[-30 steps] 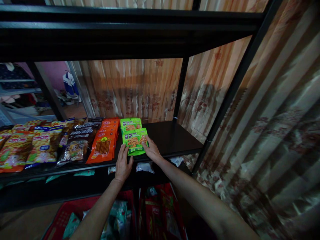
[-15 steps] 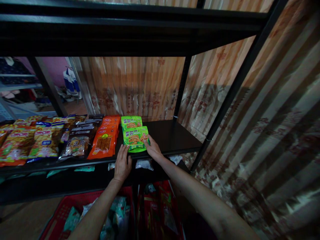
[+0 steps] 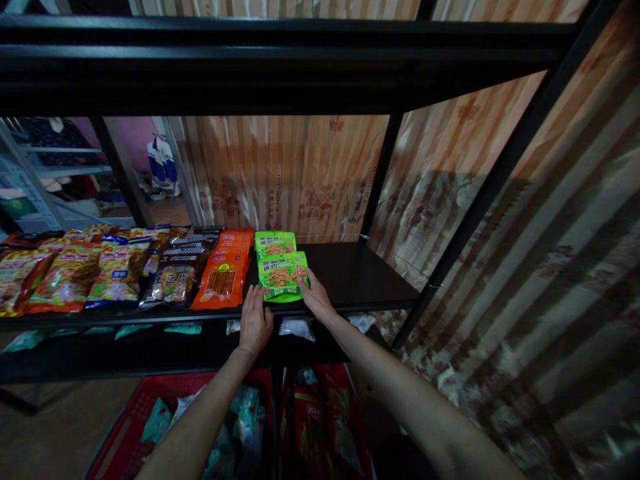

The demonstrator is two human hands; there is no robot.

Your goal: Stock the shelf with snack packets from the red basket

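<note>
Two bright green snack bags lie on the black shelf, the front green bag (image 3: 283,275) partly over the rear green bag (image 3: 275,243). My right hand (image 3: 315,293) touches the front bag's right edge with its fingertips, the fingers stretched out. At the bag's lower left corner is my left hand (image 3: 256,323), its fingers extended over the shelf's front edge and holding nothing. Orange snack packs (image 3: 223,273) form a stack just left of the green bags.
Dark snack bags (image 3: 173,270) and yellow and orange bags (image 3: 117,270) line the shelf further left. Below stand a red basket (image 3: 133,407) and red packages (image 3: 313,420). Black shelf posts (image 3: 470,193) and a patterned curtain (image 3: 300,173) border the right and back.
The view has shifted, so the shelf and bags appear slightly further right. Both hands stay at the front green bag, with little change in their hold.
</note>
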